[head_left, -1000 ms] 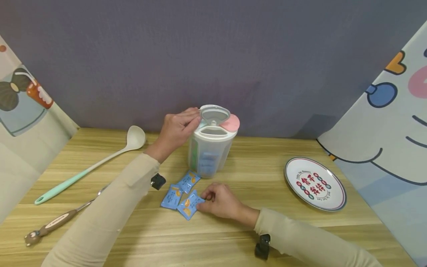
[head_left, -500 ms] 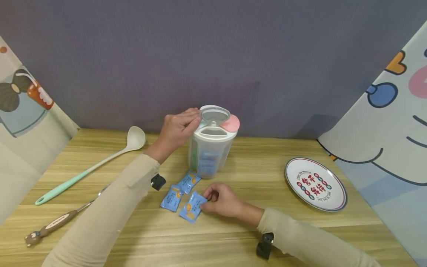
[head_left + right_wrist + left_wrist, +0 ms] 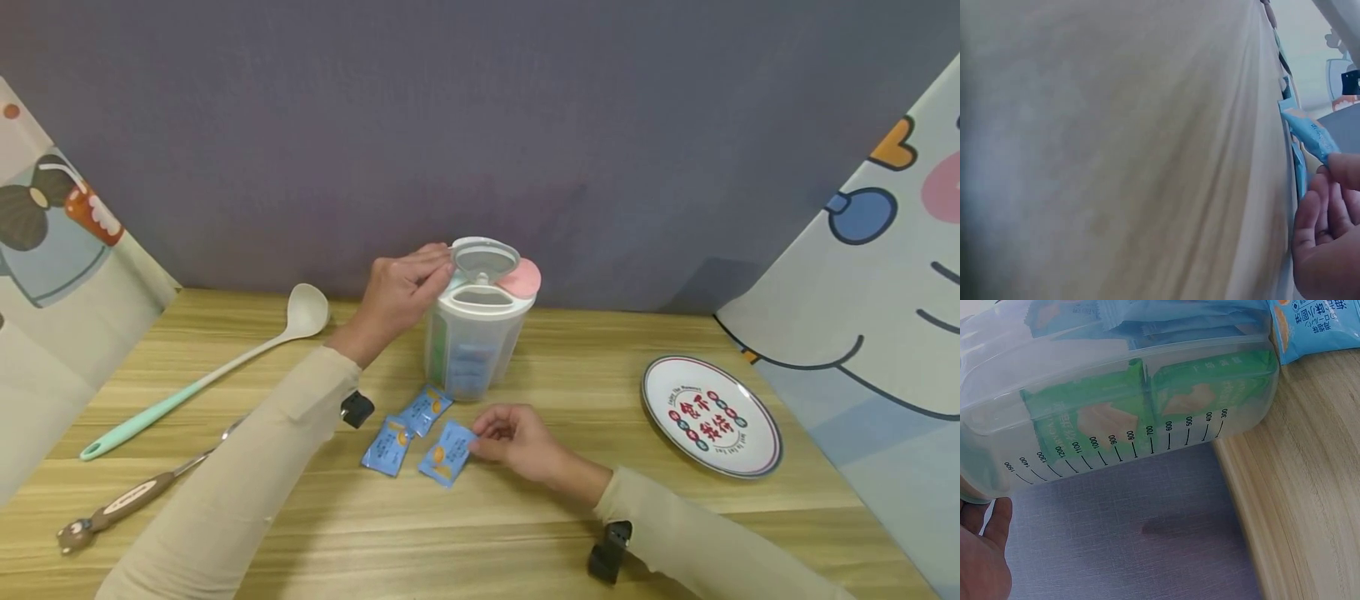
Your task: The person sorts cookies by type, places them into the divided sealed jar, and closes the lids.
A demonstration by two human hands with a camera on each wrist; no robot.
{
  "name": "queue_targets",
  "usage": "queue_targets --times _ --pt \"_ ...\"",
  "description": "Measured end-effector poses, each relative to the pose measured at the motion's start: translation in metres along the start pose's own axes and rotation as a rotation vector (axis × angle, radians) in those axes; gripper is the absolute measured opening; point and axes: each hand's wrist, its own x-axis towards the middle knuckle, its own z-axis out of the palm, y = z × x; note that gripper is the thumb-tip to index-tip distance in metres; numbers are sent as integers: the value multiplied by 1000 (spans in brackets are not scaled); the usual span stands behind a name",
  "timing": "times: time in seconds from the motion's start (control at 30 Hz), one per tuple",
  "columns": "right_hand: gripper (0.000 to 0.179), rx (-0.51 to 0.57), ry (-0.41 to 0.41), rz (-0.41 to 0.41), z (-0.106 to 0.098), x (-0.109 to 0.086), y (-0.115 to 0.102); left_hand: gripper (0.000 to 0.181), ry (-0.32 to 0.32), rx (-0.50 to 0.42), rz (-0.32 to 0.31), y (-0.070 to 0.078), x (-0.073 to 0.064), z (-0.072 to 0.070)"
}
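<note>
My left hand rests on the left of the lid of a clear plastic storage canister, fingers extended beside a raised grey flap. In the left wrist view, part of that hand touches the lid end, and green packets show through the wall. My right hand pinches a corner of a blue snack packet between thumb and fingers. Two other blue packets lie on the table to its left. In the right wrist view the pinched packet tilts, partly above the fingertips.
A ladle with a mint handle lies at the left. Nearer is a brown bear-ended utensil, partly hidden by the left sleeve. A printed white plate sits at the right. A grey panel rises behind the table.
My right hand has drawn the pinched packet right and a little up, apart from the other two. My left hand stays on the lid.
</note>
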Motion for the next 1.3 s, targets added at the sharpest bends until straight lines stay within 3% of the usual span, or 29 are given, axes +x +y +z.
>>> queue_targets --times 0.33,0.6,0.87,1.1,1.3 --pt "7 35 102 -174 -17 -3 -7 17 -11 9 -13 2 1 -1" --pt "5 4 89 -365 -40 -2 -26 16 -10 2 -17 2 1 -1" --pt "5 -36 205 -371 -62 3 -48 16 -13 1 -15 3 1 -1" --pt "28 -3 251 -516 -74 15 -64 17 -13 6 -21 3 0 -2" --pt "22 37 309 -594 -78 24 -84 16 -10 4 -14 2 0 -1"
